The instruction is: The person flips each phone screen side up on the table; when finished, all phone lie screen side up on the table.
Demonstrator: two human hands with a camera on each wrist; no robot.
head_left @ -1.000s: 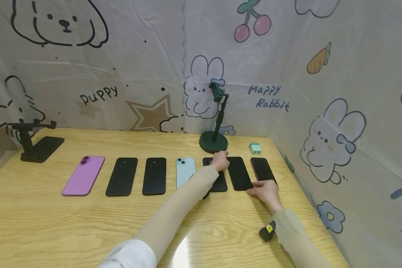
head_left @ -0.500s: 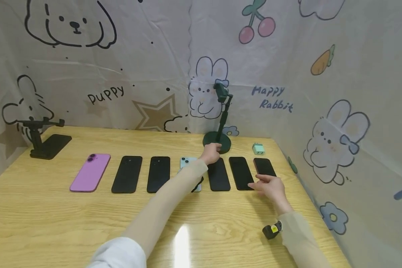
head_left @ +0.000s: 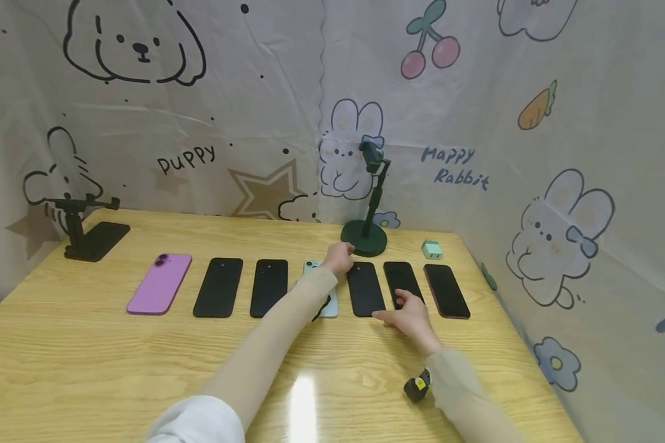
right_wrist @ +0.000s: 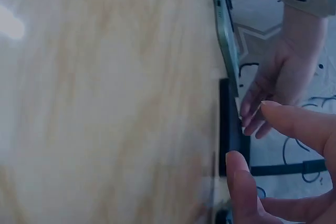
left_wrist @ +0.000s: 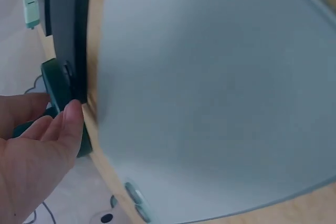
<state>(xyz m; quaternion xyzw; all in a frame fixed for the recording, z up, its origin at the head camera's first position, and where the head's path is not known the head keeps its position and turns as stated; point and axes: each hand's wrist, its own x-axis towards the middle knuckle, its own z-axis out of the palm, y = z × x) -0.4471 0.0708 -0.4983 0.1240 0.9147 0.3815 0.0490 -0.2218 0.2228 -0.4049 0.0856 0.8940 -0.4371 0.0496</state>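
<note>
Table (head_left: 360, 400) lies near; your right hand (head_left: 412, 320), spread, is by two of five black phones (head_left: 367, 289) rowed with one blue phone (left_wrist: 210, 98) and one purple phone (head_left: 159, 286). Your left hand (head_left: 339, 258), relaxed, is at the row's far edge; farther: one plug (head_left: 431, 249), two stands (head_left: 364, 240).

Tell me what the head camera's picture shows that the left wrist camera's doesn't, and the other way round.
Only the head view: the purple phone, the black stand at far left, and the right hand.

Only the left wrist view: a broad close-up of the pale blue phone's back, which the left sleeve partly hides from the head camera.

Both: that pale blue phone, the black phone beside it, the left hand, the green stand and the mint charger.
</note>
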